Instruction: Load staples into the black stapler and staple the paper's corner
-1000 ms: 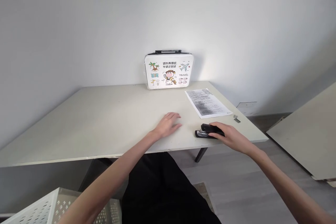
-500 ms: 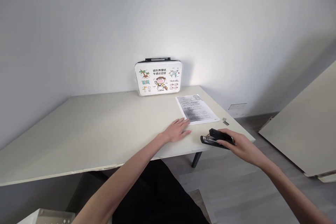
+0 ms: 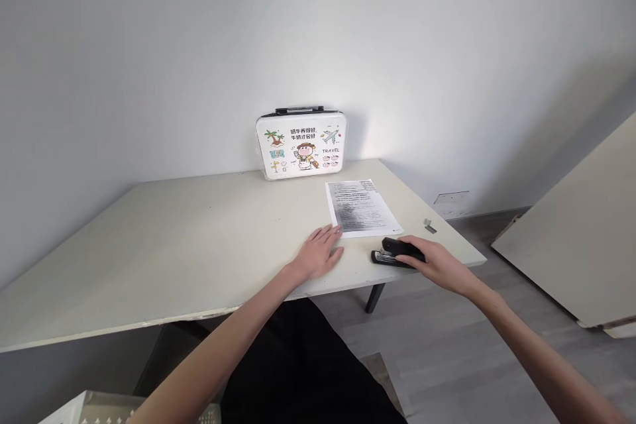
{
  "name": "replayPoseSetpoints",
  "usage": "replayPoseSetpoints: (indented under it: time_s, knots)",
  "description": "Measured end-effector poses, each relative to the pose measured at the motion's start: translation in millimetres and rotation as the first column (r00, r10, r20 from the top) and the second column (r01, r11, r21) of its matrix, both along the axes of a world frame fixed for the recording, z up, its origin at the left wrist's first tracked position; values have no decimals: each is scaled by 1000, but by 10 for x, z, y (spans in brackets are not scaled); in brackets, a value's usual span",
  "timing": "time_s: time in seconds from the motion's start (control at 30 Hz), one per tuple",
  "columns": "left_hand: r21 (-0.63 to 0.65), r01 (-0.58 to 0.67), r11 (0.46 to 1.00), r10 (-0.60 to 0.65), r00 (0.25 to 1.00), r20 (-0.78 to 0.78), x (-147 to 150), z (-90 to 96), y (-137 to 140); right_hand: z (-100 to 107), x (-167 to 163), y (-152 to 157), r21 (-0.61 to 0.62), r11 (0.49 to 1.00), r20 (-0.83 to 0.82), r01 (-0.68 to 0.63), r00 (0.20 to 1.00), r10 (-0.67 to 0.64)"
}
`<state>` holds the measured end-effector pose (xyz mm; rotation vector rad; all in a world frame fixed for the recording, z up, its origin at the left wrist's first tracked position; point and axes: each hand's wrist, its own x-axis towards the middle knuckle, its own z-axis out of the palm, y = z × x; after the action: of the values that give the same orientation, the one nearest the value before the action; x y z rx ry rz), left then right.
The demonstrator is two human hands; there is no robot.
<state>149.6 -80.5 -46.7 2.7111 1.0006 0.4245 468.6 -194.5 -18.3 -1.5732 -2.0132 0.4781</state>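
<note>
A printed sheet of paper (image 3: 365, 209) lies flat on the table, its near left corner under the fingertips of my left hand (image 3: 318, 253). That hand rests flat with its fingers stretched out. My right hand (image 3: 434, 262) is wrapped round a black stapler (image 3: 397, 252) close to the table's front edge. The stapler's nose points left, just below the paper's near edge, and a gap shows between its top arm and base. On the table right of the paper lie small grey metal pieces (image 3: 430, 226), which look like staple strips.
A white case (image 3: 301, 146) with cartoon prints and a black handle stands against the wall at the back of the white table (image 3: 199, 232). A white panel (image 3: 576, 232) is at the right on the floor. A perforated white container (image 3: 106, 407) shows at the lower left.
My left hand has slid the paper a little to the left. My right hand has moved the stapler slightly left and further in over the table.
</note>
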Motion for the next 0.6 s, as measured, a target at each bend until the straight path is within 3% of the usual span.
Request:
replayPoseSetpoints:
  time_s: [0.13, 0.27, 0.47, 0.6]
  knots:
    - [-3, -90, 996, 90, 996, 17, -100, -3, -32, 17, -188, 189, 5, 999, -4, -38, 999, 38]
    - [37, -35, 999, 32, 996, 80, -193, 38, -118, 102, -446, 298, -16, 999, -30, -45, 999, 45]
    - [63, 138, 989, -144, 983, 113, -58, 8, -376, 108, -670, 448, -79, 965, -177, 250, 949, -260]
    - [29, 140, 990, -142, 987, 81, 31, 11, -461, 65, -585, 541, -125, 947, -230, 297, 920, -318]
